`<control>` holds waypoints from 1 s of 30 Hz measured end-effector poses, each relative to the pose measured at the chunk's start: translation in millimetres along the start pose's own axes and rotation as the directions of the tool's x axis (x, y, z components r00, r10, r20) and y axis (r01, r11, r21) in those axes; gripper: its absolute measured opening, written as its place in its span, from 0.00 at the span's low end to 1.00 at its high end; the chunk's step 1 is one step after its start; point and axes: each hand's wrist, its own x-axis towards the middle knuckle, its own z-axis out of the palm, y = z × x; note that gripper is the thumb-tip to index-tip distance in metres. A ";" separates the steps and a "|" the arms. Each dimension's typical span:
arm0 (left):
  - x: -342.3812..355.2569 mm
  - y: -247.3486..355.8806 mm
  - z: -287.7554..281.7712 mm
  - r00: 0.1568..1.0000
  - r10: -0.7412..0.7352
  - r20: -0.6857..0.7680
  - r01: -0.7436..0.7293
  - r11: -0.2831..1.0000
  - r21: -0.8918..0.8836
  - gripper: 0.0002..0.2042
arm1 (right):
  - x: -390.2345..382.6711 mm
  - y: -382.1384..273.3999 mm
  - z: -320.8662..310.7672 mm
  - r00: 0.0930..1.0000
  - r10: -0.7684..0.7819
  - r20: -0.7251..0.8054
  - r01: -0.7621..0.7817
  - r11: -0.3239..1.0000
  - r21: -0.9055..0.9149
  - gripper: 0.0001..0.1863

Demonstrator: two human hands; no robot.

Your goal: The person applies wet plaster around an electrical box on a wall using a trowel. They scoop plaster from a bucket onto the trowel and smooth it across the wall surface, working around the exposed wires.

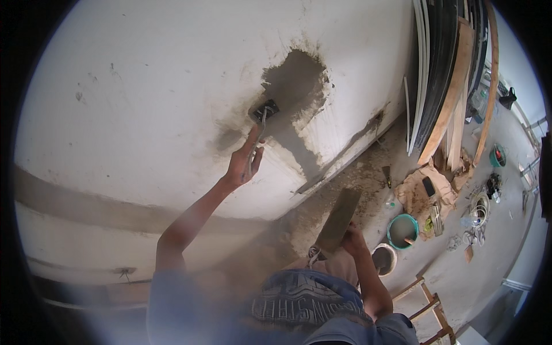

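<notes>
My left hand [242, 163] is raised to the white wall, its fingers closed round a pale cable [263, 127]. The cable comes out of a black electrical box [266, 109] set in the wall. Around and above the box spreads a patch of grey plaster [296, 80], with a strip of it running down toward the floor. Lower down, at my waist, my right hand [354, 240] grips a plastering trowel [339, 217]. Its long rectangular blade is grey and stands clear of the wall; the handle is mostly hidden by the blade and my hand.
On the floor to the right stand a teal bucket [402, 231] and a pale bucket [384, 259]. Near them lie a scraper [387, 176] and a crumpled brown sack [415, 192]. Long boards [451, 95] lean at the back right. A wooden ladder [432, 307] is at the lower right.
</notes>
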 end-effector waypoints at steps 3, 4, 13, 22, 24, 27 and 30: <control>-7.8 -26.7 -1.9 0.993 -0.072 -0.094 0.070 0.997 -0.024 0.37 | 9.2 -40.1 -6.3 0.994 -0.111 -0.019 0.111 0.994 -0.014 0.23; -11.3 -23.2 -16.3 0.959 -0.279 -0.050 0.271 0.954 -0.128 0.37 | 11.9 -53.9 8.0 0.989 -0.145 0.027 0.146 0.989 -0.011 0.22; -27.7 -35.6 -213.4 0.717 0.476 -0.509 0.090 0.661 0.745 0.18 | 98.8 -112.2 93.7 0.943 -0.259 0.207 0.261 0.965 0.017 0.23; 2.5 -9.7 -289.6 0.615 0.617 -0.491 0.347 0.347 0.871 0.23 | 183.3 -126.6 179.4 0.894 -0.270 0.359 0.323 0.942 -0.096 0.27; -0.2 -10.8 -291.1 0.627 0.612 -0.483 0.355 0.327 0.876 0.23 | 189.9 -124.7 181.7 0.891 -0.226 0.394 0.277 0.957 -0.079 0.26; 1.9 -16.0 -291.7 0.623 0.618 -0.479 0.346 0.331 0.878 0.23 | 202.6 -119.3 171.4 0.885 -0.189 0.425 0.229 0.972 -0.045 0.25; 3.3 -16.6 -291.3 0.634 0.614 -0.470 0.337 0.328 0.883 0.24 | 206.2 -109.0 163.6 0.866 -0.173 0.468 0.194 0.981 0.003 0.25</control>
